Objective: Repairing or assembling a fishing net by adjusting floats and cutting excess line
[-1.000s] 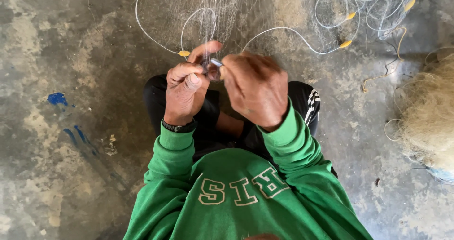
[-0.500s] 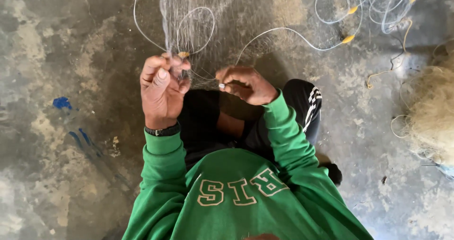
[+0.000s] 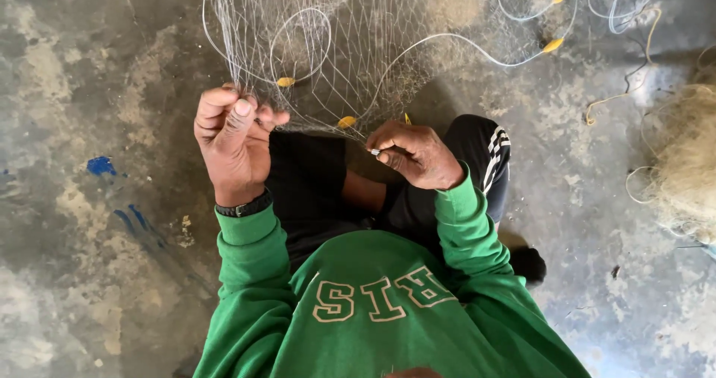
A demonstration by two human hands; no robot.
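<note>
Head view: left hand (image 3: 233,143) fingers clench the net (image 3: 350,42) edge; right hand (image 3: 418,154) pinches a leftward-pointing needle (image 3: 374,152).

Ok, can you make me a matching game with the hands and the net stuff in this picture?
Things:
1. left hand
2. right hand
3. small float
4. loose net pile

Descriptions:
A. yellow, strung on a white cord
B. heaped on the floor at the right edge
C. fist closed on gathered fishing net
D. pinching a small pale tool at the net's edge

Pairs: 1-C, 2-D, 3-A, 4-B
</note>
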